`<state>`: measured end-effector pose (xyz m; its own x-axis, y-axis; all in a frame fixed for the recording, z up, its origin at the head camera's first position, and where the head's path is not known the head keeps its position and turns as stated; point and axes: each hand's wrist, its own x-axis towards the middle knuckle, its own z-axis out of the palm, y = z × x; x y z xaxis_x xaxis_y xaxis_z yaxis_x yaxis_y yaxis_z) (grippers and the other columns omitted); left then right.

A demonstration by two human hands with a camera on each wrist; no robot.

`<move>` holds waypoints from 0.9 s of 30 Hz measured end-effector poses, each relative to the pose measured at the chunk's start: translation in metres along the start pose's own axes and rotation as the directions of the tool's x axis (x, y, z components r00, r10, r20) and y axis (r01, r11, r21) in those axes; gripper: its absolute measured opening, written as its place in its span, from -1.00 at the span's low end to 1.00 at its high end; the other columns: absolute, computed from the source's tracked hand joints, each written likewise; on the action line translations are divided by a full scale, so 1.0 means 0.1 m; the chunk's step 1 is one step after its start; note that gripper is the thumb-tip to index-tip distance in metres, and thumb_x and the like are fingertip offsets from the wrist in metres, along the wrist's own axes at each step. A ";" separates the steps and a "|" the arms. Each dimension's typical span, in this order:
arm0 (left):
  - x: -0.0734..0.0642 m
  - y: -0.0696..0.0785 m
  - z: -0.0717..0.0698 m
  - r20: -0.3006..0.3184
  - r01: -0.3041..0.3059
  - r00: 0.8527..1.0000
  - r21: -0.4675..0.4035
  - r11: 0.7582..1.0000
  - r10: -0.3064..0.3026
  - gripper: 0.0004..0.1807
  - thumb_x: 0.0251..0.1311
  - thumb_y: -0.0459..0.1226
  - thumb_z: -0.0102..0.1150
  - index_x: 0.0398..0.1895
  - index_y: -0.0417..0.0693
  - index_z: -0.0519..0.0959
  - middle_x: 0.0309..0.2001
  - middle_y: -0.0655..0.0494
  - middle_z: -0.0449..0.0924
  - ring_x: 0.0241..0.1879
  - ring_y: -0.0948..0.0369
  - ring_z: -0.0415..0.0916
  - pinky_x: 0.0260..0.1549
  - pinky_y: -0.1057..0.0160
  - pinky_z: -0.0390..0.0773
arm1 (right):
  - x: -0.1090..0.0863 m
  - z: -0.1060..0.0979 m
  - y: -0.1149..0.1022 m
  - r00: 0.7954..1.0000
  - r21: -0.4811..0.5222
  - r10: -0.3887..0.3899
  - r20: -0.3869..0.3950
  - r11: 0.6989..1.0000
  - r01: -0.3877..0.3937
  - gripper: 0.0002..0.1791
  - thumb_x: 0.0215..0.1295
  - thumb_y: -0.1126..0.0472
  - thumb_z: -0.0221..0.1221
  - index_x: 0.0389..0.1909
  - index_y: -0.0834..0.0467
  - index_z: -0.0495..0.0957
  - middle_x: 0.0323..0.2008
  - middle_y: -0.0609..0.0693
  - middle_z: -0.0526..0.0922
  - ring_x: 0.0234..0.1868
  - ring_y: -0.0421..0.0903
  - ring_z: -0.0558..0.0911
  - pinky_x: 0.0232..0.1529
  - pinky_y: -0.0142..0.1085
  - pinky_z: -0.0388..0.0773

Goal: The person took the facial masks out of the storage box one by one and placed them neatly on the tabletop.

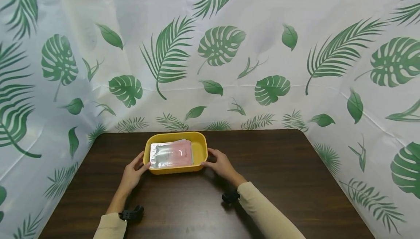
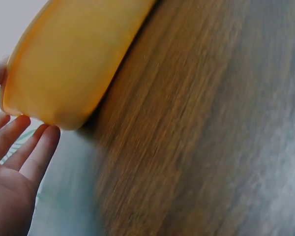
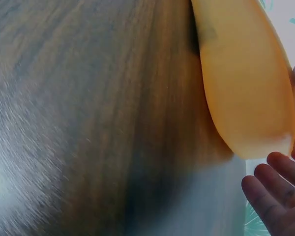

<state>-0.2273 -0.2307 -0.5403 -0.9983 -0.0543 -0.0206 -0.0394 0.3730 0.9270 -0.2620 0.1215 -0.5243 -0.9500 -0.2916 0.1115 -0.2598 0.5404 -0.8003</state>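
A yellow plastic bin [image 1: 199, 152] with rounded corners is at the far part of the table, left of its middle. Flat pink-and-silver foil packets [image 1: 172, 154] lie inside it, toward its left end. My left hand [image 1: 132, 172] holds the bin's left end, thumb at the near rim and fingers along the end wall. At the opposite end, my right hand [image 1: 224, 166] grips the bin in the same manner. Both wrist views show the bin's outer side wall [image 2: 73, 54], with fingertips touching its end. The packets are hidden in those two views.
The dark wood-grain table [image 1: 262, 166] has rounded far corners. A white cloth backdrop [image 1: 236, 78] printed with green leaves hangs behind it and along both sides. A black strap [image 1: 132, 214] circles the left wrist, and another black device [image 1: 230, 196] is at the right.
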 end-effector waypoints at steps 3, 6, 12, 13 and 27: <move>-0.01 -0.01 0.00 -0.015 0.006 1.000 -0.029 1.000 -0.006 -0.24 0.34 -0.11 0.16 0.52 -0.08 0.11 0.46 -0.19 0.19 0.41 -0.07 0.22 -0.09 0.75 0.28 | 0.05 -0.04 -0.05 0.999 -0.004 0.005 0.039 1.000 -0.005 -0.32 0.19 0.07 0.35 0.27 0.29 0.42 0.10 0.21 0.60 0.12 0.13 0.59 0.16 0.03 0.52; -0.02 -0.01 0.01 -0.024 0.003 1.000 -0.051 0.999 -0.004 -0.24 0.34 -0.12 0.16 0.51 -0.09 0.11 0.46 -0.20 0.18 0.41 -0.07 0.21 -0.15 0.81 0.24 | 0.10 -0.09 -0.11 0.998 -0.023 0.015 0.056 1.000 -0.013 -0.37 0.22 0.08 0.33 0.24 0.30 0.45 0.08 0.22 0.61 0.09 0.13 0.61 0.14 0.01 0.54; -0.02 -0.02 0.05 -0.018 0.016 1.000 -0.039 0.999 -0.017 -0.24 0.34 -0.09 0.15 0.52 -0.07 0.11 0.48 -0.17 0.15 0.42 -0.04 0.19 -0.08 0.80 0.22 | 0.17 -0.17 -0.19 0.998 -0.081 0.059 0.026 0.995 -0.056 -0.43 0.22 0.08 0.33 0.18 0.30 0.51 0.04 0.20 0.63 0.06 0.10 0.62 0.11 -0.03 0.57; -0.02 -0.02 0.06 -0.019 0.021 1.000 -0.035 0.999 -0.022 -0.25 0.35 -0.10 0.15 0.52 -0.06 0.11 0.49 -0.16 0.15 0.43 -0.03 0.19 -0.01 0.75 0.26 | 0.18 -0.18 -0.20 0.998 -0.088 0.065 0.020 0.994 -0.063 -0.43 0.21 0.08 0.33 0.17 0.30 0.52 0.03 0.19 0.64 0.05 0.09 0.63 0.11 -0.04 0.57; -0.01 0.02 0.06 0.005 0.043 0.999 0.003 0.999 -0.043 -0.27 0.40 -0.13 0.08 0.53 -0.07 0.06 0.50 -0.16 0.10 0.43 -0.05 0.18 0.33 0.10 0.25 | 0.42 -0.27 -0.43 0.997 -0.110 0.069 0.023 0.992 -0.066 -0.48 0.30 0.11 0.26 0.18 0.33 0.51 0.01 0.19 0.68 0.01 0.05 0.65 0.01 -0.15 0.64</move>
<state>-0.2264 -0.2248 -0.5410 -0.9959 -0.0659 -0.0627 -0.0829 0.3730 0.9241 -0.2959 0.1072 -0.4696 -0.9615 -0.2714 0.0426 -0.2139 0.6422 -0.7361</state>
